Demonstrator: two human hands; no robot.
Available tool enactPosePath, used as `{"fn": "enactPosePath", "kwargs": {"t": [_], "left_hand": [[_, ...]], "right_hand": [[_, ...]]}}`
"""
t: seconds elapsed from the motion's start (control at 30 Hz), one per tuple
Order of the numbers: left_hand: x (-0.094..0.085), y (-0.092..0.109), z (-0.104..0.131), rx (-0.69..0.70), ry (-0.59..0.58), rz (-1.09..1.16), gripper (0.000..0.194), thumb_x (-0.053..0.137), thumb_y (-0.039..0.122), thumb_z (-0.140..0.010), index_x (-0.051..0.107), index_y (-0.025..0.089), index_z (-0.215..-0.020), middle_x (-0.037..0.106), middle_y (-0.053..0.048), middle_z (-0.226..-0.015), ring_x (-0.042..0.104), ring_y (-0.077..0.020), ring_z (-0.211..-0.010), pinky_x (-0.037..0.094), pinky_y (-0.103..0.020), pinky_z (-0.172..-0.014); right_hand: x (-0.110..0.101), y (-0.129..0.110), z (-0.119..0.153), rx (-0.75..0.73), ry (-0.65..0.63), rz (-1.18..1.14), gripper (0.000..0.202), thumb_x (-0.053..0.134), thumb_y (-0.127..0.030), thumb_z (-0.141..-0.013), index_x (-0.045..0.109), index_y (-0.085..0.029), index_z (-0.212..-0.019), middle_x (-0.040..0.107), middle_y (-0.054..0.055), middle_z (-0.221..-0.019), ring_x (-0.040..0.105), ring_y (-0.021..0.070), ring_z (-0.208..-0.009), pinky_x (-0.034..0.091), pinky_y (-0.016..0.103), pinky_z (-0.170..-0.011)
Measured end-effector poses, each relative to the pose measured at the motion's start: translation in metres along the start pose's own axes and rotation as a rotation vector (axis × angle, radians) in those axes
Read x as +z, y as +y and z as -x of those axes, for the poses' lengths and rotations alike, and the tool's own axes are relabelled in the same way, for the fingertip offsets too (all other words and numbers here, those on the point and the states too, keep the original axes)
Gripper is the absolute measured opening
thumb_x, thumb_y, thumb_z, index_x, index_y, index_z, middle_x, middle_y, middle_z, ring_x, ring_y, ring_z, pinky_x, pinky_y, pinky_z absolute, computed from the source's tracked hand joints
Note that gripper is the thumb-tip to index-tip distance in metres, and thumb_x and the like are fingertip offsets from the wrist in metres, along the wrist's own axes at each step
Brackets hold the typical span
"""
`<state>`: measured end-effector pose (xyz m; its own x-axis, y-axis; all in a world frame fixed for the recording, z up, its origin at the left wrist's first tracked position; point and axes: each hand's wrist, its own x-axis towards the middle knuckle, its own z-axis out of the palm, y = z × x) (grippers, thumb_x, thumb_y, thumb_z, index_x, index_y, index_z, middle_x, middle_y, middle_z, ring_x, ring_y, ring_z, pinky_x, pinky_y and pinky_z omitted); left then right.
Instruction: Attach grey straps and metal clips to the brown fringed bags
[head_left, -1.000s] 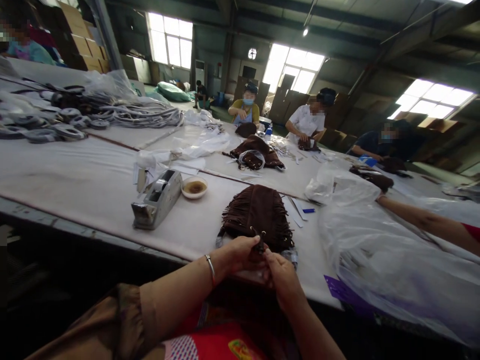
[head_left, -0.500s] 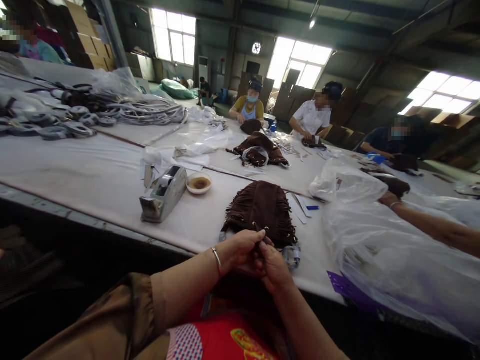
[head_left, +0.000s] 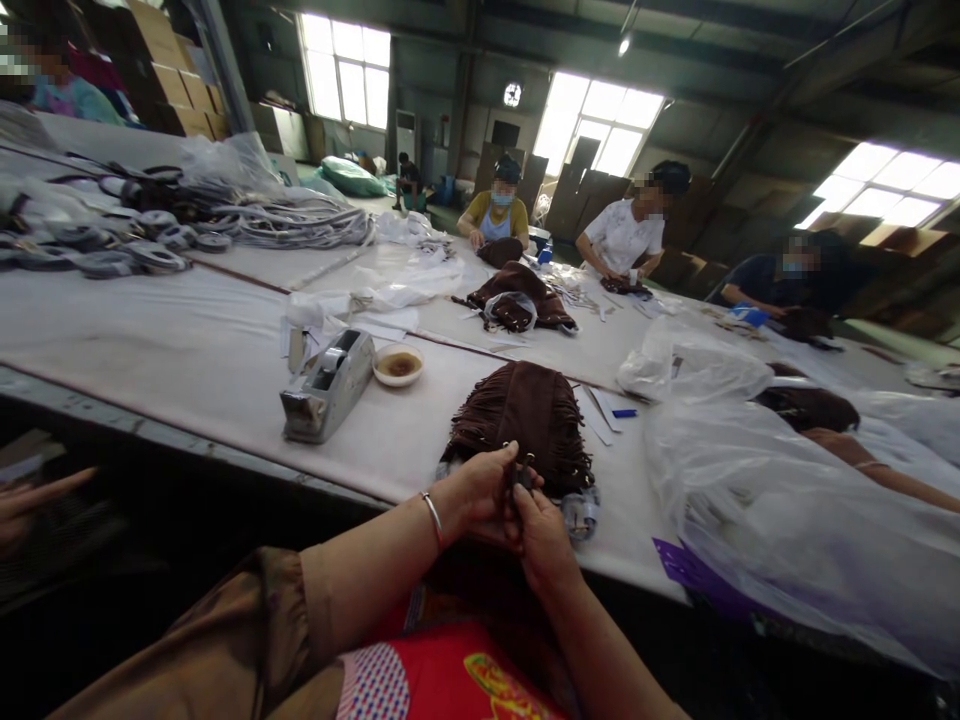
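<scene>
A dark brown fringed bag (head_left: 536,410) lies on the table's near edge, its drawstring end with small metal eyelets towards me. At that end my left hand (head_left: 487,490) pinches a thin dark brown cord or strap of the bag between thumb and fingers. Close beside it, my right hand (head_left: 541,525) is closed on the same dark brown piece, thumb on top. Both hands almost touch each other; the fingers underneath are partly hidden. Clear plastic wrapping (head_left: 581,512) shows at the bag's right corner.
Left of the bag stand a grey tape dispenser (head_left: 328,385) and a small white dish (head_left: 398,366) with brown residue. Paper strips (head_left: 600,415) and large plastic bags (head_left: 780,500) lie rightward. Coiled straps (head_left: 292,222) are at the far left. Co-workers sit around the table.
My hands have shifted slightly, and more of the dark piece shows between the fingertips. At the right, a co-worker's arm and dark bag moved rightward. Another person's hand has appeared at the left edge.
</scene>
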<state>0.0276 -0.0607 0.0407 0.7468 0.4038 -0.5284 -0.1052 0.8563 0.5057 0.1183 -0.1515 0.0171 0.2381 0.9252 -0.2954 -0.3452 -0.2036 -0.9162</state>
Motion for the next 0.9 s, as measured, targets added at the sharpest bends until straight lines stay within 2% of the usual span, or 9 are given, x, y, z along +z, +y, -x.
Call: {"fn": "enactPosePath", "kwargs": {"t": [0.17,0.27,0.43,0.53,0.63,0.73,0.9], "left_hand": [[0.004,0.007,-0.001,0.036,0.051,0.080,0.060,0.023,0.056,-0.099,0.060,0.010,-0.095,0.064,-0.009,-0.071,0.056,-0.0187,-0.045,0.040,-0.028,-0.031],[0.005,0.001,0.001,0.024,-0.004,0.007,0.055,0.025,0.053,-0.099,0.060,0.011,-0.103,0.062,-0.006,-0.067,0.052,-0.0163,-0.038,0.044,-0.029,-0.033],[-0.002,-0.016,0.010,0.104,-0.093,-0.180,0.040,0.045,0.045,-0.096,0.060,0.012,-0.114,0.047,0.003,-0.048,0.055,-0.0191,-0.036,0.054,-0.038,-0.043],[-0.005,-0.022,0.010,0.188,-0.092,-0.195,0.038,0.053,0.043,-0.093,0.059,0.012,-0.114,0.047,0.004,-0.048,0.055,-0.0188,-0.036,0.054,-0.036,-0.042],[-0.004,-0.024,0.006,0.237,-0.013,-0.230,0.036,0.050,0.041,-0.094,0.060,0.010,-0.109,0.047,0.003,-0.045,0.051,-0.0180,-0.031,0.050,-0.032,-0.036],[-0.001,-0.023,0.003,0.243,0.053,-0.260,0.035,0.047,0.038,-0.095,0.061,0.008,-0.104,0.049,0.002,-0.044,0.050,-0.0173,-0.030,0.048,-0.030,-0.035],[0.003,-0.019,0.007,0.214,0.040,-0.262,0.036,0.037,0.037,-0.098,0.058,0.009,-0.108,0.051,0.001,-0.045,0.053,-0.0195,-0.032,0.049,-0.032,-0.036]], "right_hand": [[0.000,-0.004,0.001,0.011,-0.040,-0.017,0.049,0.074,-0.060,-0.072,0.053,-0.016,-0.076,0.049,-0.006,-0.057,0.036,0.0035,-0.037,0.024,0.016,-0.033],[0.000,-0.007,0.003,0.036,-0.050,-0.048,0.050,0.076,-0.060,-0.069,0.054,-0.016,-0.080,0.052,-0.006,-0.061,0.039,0.0036,-0.038,0.025,0.015,-0.032],[0.000,-0.006,0.002,0.054,-0.043,-0.038,0.052,0.075,-0.061,-0.068,0.053,-0.017,-0.081,0.051,-0.006,-0.055,0.038,0.0047,-0.035,0.028,0.016,-0.031],[0.001,-0.003,0.001,0.023,-0.032,-0.007,0.049,0.073,-0.060,-0.071,0.053,-0.018,-0.087,0.051,-0.007,-0.055,0.039,0.0056,-0.036,0.029,0.016,-0.031],[0.001,-0.001,-0.001,0.001,-0.030,0.034,0.047,0.071,-0.059,-0.073,0.052,-0.019,-0.091,0.049,-0.008,-0.056,0.040,0.0068,-0.036,0.030,0.017,-0.031],[0.000,-0.001,-0.003,0.012,-0.060,0.086,0.044,0.068,-0.059,-0.075,0.050,-0.020,-0.082,0.045,-0.008,-0.051,0.037,0.0071,-0.035,0.028,0.018,-0.030],[-0.001,-0.003,-0.002,-0.007,-0.102,0.168,0.044,0.063,-0.060,-0.079,0.049,-0.019,-0.070,0.045,-0.007,-0.047,0.037,0.0072,-0.034,0.027,0.019,-0.032]]}}
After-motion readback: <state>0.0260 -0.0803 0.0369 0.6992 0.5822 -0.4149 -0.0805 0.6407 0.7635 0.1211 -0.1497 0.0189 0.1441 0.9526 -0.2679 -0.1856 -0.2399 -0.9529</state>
